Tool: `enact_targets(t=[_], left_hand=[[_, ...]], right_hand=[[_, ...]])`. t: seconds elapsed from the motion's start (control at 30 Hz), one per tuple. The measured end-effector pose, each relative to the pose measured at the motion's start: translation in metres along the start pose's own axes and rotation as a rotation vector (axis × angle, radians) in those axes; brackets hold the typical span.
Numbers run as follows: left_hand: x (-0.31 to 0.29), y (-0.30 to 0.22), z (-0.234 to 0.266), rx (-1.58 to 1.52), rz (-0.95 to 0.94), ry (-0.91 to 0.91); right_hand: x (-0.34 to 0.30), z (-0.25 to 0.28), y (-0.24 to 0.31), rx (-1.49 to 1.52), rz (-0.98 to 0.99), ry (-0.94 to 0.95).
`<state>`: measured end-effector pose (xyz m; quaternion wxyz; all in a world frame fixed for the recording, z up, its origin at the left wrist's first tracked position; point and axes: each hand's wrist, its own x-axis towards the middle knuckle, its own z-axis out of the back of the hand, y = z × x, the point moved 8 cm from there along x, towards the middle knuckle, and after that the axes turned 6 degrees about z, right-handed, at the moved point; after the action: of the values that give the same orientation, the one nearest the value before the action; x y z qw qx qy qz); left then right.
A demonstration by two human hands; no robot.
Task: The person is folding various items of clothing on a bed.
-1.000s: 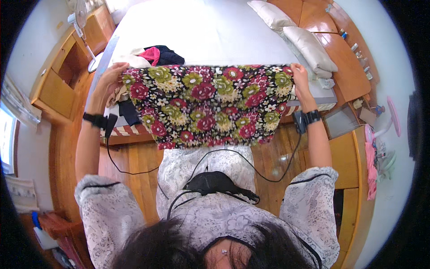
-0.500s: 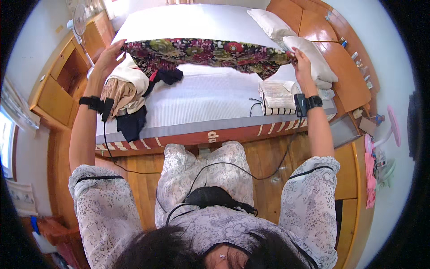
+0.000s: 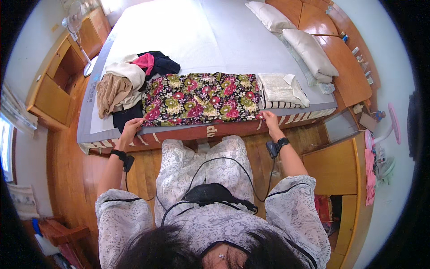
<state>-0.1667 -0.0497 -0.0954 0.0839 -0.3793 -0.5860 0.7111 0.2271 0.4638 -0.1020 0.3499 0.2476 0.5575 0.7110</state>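
A dark floral cloth (image 3: 201, 99) with pink, green and cream flowers lies spread in a wide rectangle along the near edge of the bed. My left hand (image 3: 131, 128) pinches its near left corner. At the near right corner, my right hand (image 3: 270, 121) grips the same cloth, so the front edge is stretched between them. Left of the cloth is a loose heap of clothes (image 3: 117, 87) in beige, white, pink and black. Folded white knitwear (image 3: 281, 91) with a black-striped edge sits against the cloth's right end.
The bed's mattress (image 3: 197, 38) reaches away behind the cloth, with pillows (image 3: 309, 54) at the right by a wooden headboard (image 3: 342, 74). A standing fan (image 3: 74, 24) and wooden cabinet (image 3: 53, 87) are at the left. Thin black cables hang from both wrist straps.
Both hands have come down and nearer, bringing the floral cloth from raised in the air to flat on the bed. It now lies between the heap and the folded knitwear.
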Motion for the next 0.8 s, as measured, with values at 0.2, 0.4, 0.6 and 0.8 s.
enact_targets(t=[0.2,0.4,0.6,0.8], left_hand=[[-0.005,0.004,-0.002,-0.002,0.021,0.063],[-0.014,0.010,0.000,0.016,-0.009,0.083],[-0.033,-0.002,-0.001,-0.016,-0.015,0.040],[-0.017,0.011,0.020,0.049,-0.097,-0.080]], right_hand=[[-0.025,0.005,-0.029,0.020,-0.059,-0.022],[-0.044,0.006,-0.016,0.000,-0.067,-0.032],[-0.057,0.007,-0.001,0.152,-0.143,-0.032],[-0.057,-0.005,0.006,0.234,-0.191,0.051]])
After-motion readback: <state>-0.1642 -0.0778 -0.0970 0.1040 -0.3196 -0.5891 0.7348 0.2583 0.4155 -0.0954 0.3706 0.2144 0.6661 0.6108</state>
